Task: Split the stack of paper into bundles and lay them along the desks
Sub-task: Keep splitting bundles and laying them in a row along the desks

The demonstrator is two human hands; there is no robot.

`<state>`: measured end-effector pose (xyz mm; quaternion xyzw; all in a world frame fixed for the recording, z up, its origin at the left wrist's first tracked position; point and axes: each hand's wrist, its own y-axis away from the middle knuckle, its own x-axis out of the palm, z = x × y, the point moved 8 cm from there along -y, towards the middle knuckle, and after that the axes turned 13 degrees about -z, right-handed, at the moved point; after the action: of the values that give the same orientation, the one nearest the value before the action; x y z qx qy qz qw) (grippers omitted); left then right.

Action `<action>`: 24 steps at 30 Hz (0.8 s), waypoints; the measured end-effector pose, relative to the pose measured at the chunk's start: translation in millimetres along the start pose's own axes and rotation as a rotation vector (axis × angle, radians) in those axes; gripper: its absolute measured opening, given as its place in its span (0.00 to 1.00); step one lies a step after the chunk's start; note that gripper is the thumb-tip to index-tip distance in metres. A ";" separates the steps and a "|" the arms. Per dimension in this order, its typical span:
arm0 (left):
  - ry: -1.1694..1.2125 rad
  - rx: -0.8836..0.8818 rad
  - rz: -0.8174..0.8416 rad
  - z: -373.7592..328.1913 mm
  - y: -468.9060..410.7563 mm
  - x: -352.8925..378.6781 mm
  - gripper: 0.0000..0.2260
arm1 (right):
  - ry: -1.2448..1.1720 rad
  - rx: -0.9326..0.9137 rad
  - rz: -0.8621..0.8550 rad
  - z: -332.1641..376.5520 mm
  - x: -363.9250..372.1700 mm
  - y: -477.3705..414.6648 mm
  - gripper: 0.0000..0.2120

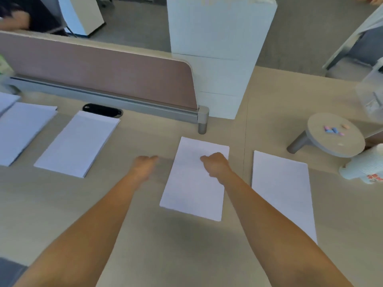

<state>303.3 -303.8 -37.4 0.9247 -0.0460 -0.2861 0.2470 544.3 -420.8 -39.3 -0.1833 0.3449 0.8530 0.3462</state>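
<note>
Several white paper bundles lie in a row on the wooden desk (145, 224). The middle bundle (190, 193) lies flat in front of me. My right hand (215, 164) rests on its upper part with the fingers curled under, holding nothing. My left hand (144, 165) hovers blurred over bare desk just left of that bundle, empty, with its fingers loosely apart. Another bundle (281, 193) lies to the right, partly behind my right forearm. Two more bundles (76, 143) (20, 129) lie to the left, and a corner of a further one (7, 100) shows at the far left edge.
A brown divider screen (103, 79) runs along the back of the desk, with a black cable port (102, 110) below it. A white cabinet (217, 48) stands behind. At right are a small round stand (335, 135) with coloured bits and stacked paper cups (362, 166). Another person (24, 15) is at top left.
</note>
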 end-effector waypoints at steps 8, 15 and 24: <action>0.148 0.078 0.110 -21.7 10.1 -141.0 0.13 | -0.275 -0.002 0.206 119.5 76.2 135.3 0.04; 0.252 0.170 0.176 -18.1 -9.3 -284.3 0.17 | -0.232 -0.124 0.128 207.4 149.6 229.7 0.08; 0.326 0.092 0.096 17.1 -67.8 -383.4 0.15 | -0.181 -0.107 0.240 264.2 248.3 243.0 0.09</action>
<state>-28.9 -165.1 111.7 0.9658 -0.0626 -0.1179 0.2221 178.4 -243.5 119.4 -0.0814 0.2855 0.9184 0.2614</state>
